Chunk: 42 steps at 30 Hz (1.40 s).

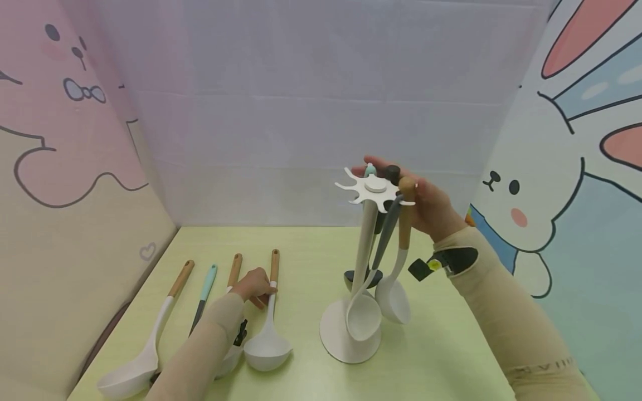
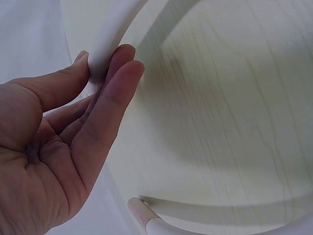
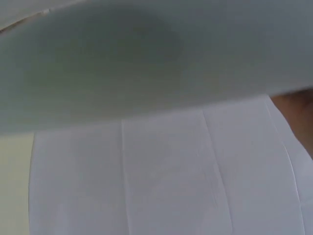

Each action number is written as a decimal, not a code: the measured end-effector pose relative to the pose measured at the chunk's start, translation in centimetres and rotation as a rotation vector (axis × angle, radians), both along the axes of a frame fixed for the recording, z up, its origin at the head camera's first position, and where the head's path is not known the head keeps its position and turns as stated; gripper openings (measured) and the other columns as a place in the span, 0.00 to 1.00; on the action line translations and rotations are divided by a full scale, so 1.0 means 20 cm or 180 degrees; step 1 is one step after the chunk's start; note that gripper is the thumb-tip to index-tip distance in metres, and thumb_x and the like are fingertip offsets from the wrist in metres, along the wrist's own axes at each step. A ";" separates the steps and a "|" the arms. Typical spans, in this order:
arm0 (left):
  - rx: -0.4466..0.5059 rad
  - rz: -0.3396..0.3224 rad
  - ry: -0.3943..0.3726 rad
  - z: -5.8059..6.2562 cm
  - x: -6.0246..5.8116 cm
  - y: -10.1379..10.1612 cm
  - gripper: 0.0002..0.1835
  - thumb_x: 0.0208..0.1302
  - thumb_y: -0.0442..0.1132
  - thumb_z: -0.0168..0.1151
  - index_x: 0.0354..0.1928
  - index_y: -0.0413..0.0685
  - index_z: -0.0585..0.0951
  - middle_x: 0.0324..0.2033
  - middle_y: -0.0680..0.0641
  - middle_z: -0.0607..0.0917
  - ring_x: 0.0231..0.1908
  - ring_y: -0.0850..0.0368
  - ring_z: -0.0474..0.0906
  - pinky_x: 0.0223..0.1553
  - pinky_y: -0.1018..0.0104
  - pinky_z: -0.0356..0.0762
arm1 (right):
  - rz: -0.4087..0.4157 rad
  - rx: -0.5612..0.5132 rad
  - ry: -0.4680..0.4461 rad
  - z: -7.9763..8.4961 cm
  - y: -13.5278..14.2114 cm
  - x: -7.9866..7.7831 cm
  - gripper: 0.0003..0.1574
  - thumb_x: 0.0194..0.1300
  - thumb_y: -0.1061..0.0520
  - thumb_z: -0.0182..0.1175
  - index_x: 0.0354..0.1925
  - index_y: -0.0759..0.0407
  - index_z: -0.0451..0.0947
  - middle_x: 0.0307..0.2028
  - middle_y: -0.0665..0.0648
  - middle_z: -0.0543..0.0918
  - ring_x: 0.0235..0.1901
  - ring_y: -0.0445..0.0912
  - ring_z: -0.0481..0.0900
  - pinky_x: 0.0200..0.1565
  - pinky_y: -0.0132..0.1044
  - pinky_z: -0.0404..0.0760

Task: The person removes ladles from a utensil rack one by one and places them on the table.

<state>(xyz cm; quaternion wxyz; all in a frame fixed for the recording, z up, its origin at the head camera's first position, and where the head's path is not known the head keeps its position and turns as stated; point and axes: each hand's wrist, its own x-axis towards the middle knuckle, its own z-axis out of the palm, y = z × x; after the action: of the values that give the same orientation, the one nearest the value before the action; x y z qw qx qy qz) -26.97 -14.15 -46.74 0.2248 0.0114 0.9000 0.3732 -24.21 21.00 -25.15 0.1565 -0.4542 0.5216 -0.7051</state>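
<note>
My left hand (image 1: 254, 285) pinches the handle of a white ladle (image 1: 268, 351) with a wooden grip, thumb on one side and fingers on the other. The left wrist view shows the pinched ladle handle (image 2: 105, 51) close up. A white utensil stand (image 1: 375, 189) with a hooked top and round base stands right of it. My right hand (image 1: 431, 206) is at the back right of the stand's top, fingers reaching straight behind the hanging handles. On the stand hang a white ladle (image 1: 393, 301), a white spoon (image 1: 364, 317) with a grey handle and a dark utensil (image 1: 348, 278) at the back.
On the left of the table (image 1: 301, 250) lie a large white ladle (image 1: 130, 376), a mint-handled utensil (image 1: 207, 287) and another wooden-handled utensil (image 1: 234, 270), partly covered by my left arm. Patterned cloth walls enclose the table's back and sides. A pale blurred shape (image 3: 122, 68) fills the upper right wrist view.
</note>
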 end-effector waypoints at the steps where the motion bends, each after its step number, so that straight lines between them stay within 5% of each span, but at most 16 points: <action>1: 0.0003 0.0002 -0.0002 0.00 0.00 0.00 0.10 0.67 0.29 0.62 0.29 0.28 0.82 0.22 0.41 0.86 0.25 0.50 0.86 0.27 0.60 0.87 | 0.0090 -0.0040 0.0001 0.00 0.00 0.00 0.44 0.67 0.35 0.57 0.74 0.51 0.62 0.69 0.55 0.69 0.64 0.46 0.70 0.61 0.36 0.70; 11: -0.0002 0.0006 -0.0015 0.00 0.00 0.00 0.10 0.67 0.29 0.63 0.30 0.28 0.82 0.22 0.40 0.86 0.25 0.50 0.86 0.27 0.60 0.87 | 0.0364 -0.0149 -0.0127 0.00 -0.03 -0.01 0.43 0.68 0.39 0.52 0.76 0.51 0.58 0.70 0.54 0.68 0.74 0.54 0.56 0.69 0.45 0.64; 17: -0.0027 -0.0004 -0.0005 0.00 0.00 0.00 0.10 0.67 0.30 0.63 0.29 0.28 0.82 0.22 0.40 0.86 0.25 0.50 0.86 0.27 0.61 0.86 | 0.0532 -0.0232 -0.0041 0.00 -0.03 -0.02 0.42 0.67 0.42 0.51 0.75 0.53 0.59 0.70 0.55 0.68 0.72 0.53 0.59 0.68 0.50 0.66; 33: -0.0010 0.0007 -0.0040 0.00 0.01 -0.01 0.09 0.67 0.31 0.63 0.31 0.29 0.82 0.22 0.41 0.86 0.26 0.51 0.86 0.27 0.61 0.86 | 0.0392 -0.0167 0.0147 0.00 -0.02 -0.02 0.36 0.67 0.43 0.51 0.70 0.50 0.67 0.68 0.53 0.70 0.71 0.51 0.62 0.68 0.45 0.65; 42: -0.0152 0.0030 0.0198 0.00 0.00 -0.01 0.10 0.61 0.32 0.68 0.24 0.35 0.81 0.22 0.42 0.83 0.25 0.51 0.84 0.26 0.61 0.86 | 0.0084 -0.0162 0.0158 0.00 0.00 0.01 0.37 0.66 0.43 0.53 0.70 0.53 0.66 0.67 0.54 0.71 0.65 0.50 0.67 0.65 0.44 0.68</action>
<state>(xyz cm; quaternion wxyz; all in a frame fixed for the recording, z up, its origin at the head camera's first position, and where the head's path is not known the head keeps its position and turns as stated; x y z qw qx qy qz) -26.88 -14.43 -46.65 0.1951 0.0134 0.9152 0.3522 -24.00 21.07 -25.12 0.1412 -0.4822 0.5012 -0.7045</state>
